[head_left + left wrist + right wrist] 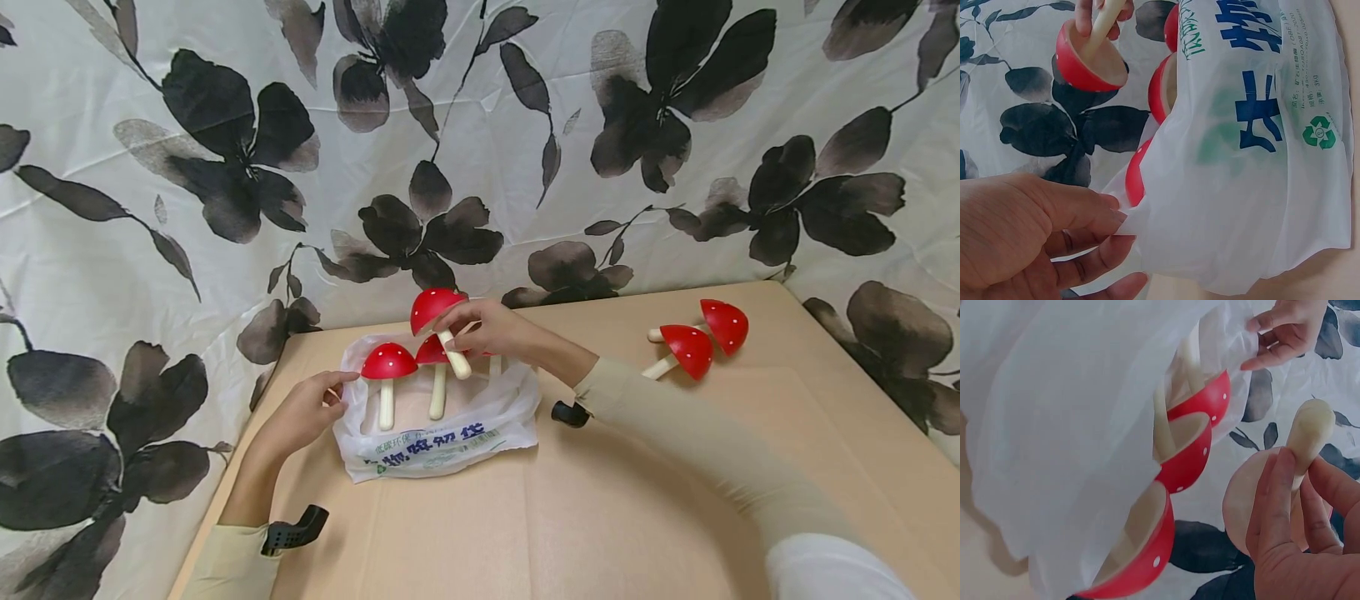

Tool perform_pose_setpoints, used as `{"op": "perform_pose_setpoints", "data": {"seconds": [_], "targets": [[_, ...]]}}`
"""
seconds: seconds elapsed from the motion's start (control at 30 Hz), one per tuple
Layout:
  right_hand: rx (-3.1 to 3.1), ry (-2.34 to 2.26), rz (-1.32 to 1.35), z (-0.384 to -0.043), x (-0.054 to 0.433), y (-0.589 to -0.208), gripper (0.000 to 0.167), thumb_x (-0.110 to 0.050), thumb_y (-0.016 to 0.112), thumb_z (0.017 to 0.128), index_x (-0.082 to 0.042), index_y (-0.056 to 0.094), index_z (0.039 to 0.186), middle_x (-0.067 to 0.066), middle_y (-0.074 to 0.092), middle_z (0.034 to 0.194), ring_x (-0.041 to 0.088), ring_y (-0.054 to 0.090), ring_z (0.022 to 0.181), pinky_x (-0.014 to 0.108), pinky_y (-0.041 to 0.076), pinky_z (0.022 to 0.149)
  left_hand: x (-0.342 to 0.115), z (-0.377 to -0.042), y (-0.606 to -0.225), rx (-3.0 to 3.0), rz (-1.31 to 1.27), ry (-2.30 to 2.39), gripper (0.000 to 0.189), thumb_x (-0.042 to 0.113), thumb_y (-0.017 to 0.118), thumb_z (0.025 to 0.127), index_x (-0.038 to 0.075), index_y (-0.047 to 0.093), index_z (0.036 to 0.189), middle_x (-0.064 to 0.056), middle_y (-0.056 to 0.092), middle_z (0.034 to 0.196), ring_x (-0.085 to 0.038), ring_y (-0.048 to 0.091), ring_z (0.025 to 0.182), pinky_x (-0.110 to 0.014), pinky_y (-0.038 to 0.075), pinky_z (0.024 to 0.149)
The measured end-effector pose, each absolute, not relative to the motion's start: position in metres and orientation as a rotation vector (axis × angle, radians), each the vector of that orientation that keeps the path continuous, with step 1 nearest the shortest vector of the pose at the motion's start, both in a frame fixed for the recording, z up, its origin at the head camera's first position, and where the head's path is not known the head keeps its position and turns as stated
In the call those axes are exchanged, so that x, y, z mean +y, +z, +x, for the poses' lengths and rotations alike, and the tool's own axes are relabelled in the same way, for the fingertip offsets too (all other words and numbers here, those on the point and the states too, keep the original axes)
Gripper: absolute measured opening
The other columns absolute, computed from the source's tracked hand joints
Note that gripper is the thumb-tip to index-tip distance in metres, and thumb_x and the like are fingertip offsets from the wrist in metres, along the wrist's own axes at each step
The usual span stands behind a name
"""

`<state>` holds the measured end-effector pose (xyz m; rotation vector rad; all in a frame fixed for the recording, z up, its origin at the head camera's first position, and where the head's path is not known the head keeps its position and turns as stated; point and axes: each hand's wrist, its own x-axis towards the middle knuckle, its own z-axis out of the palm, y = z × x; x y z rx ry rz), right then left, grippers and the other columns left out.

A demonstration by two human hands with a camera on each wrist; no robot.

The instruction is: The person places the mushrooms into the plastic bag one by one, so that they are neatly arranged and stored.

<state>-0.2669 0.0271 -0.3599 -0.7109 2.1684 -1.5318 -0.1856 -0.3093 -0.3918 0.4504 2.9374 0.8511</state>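
Note:
My left hand pinches the rim of a white plastic bag at its left side, thumb and finger together on the film in the left wrist view. My right hand holds a toy mushroom by its pale stem, above the bag's far edge. Its red, white-dotted cap points away from me, and the right wrist view shows the stem between thumb and fingers. Several more mushrooms lie in the bag, among them a left one and a middle one; the rightmost is partly hidden by my hand.
Two more red-capped mushrooms lie at the table's right rear, one nearer and one farther. A white cloth with dark flowers hangs behind the light wooden table. Each wrist wears a black camera mount.

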Motion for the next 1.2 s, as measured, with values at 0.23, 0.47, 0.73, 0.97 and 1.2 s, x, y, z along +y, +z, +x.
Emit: {"op": "perform_pose_setpoints", "data": {"seconds": [0.23, 0.47, 0.73, 0.97, 1.2], "targets": [[2.191, -1.505, -0.764, -0.264, 0.007, -0.363, 0.025, -0.010, 0.073, 0.092, -0.014, 0.076, 0.116, 0.003, 0.064, 0.125, 0.026, 0.054, 0.114, 0.039, 0.059, 0.088, -0.309, -0.186, -0.390, 2.938, 0.443, 0.844, 0.045, -0.007, 0.061, 0.088, -0.010, 0.058, 0.133, -0.010, 0.059, 0.093, -0.023, 0.058, 0.085, -0.023, 0.049, 0.065], [2.136, -1.531, -0.757, -0.258, -0.015, -0.371, 0.022, -0.007, 0.073, 0.091, -0.011, 0.078, 0.112, -0.002, 0.065, 0.122, 0.022, 0.055, 0.116, 0.036, 0.060, 0.083, -0.311, -0.185, -0.389, 2.952, 0.443, 0.849, 0.043, -0.008, 0.062, 0.088, -0.010, 0.060, 0.131, -0.011, 0.060, 0.093, -0.023, 0.059, 0.085, -0.023, 0.050, 0.067], [2.158, -1.530, -0.769, -0.249, -0.039, -0.379, 0.023, -0.006, 0.075, 0.090, -0.009, 0.079, 0.112, 0.001, 0.064, 0.126, 0.022, 0.056, 0.117, 0.027, 0.059, 0.078, -0.310, -0.184, -0.389, 2.939, 0.456, 0.868, 0.042, -0.010, 0.063, 0.087, -0.009, 0.062, 0.129, -0.011, 0.061, 0.093, -0.022, 0.060, 0.084, -0.024, 0.050, 0.067], [2.191, -1.374, -0.851, -0.240, -0.049, -0.388, 0.031, -0.008, 0.074, 0.091, -0.015, 0.076, 0.121, 0.000, 0.067, 0.126, 0.014, 0.060, 0.113, 0.022, 0.057, 0.082, -0.311, -0.185, -0.390, 2.942, 0.457, 0.858, 0.042, -0.008, 0.062, 0.088, -0.009, 0.062, 0.129, -0.011, 0.061, 0.094, -0.022, 0.059, 0.084, -0.023, 0.050, 0.066], [2.125, -1.214, -0.952, -0.233, -0.052, -0.393, 0.042, -0.010, 0.066, 0.096, -0.014, 0.064, 0.138, -0.003, 0.066, 0.133, 0.012, 0.058, 0.117, 0.021, 0.056, 0.084, -0.312, -0.185, -0.391, 2.937, 0.442, 0.861, 0.041, -0.008, 0.062, 0.087, -0.012, 0.061, 0.128, -0.014, 0.063, 0.096, -0.023, 0.059, 0.084, -0.023, 0.051, 0.066]]}}
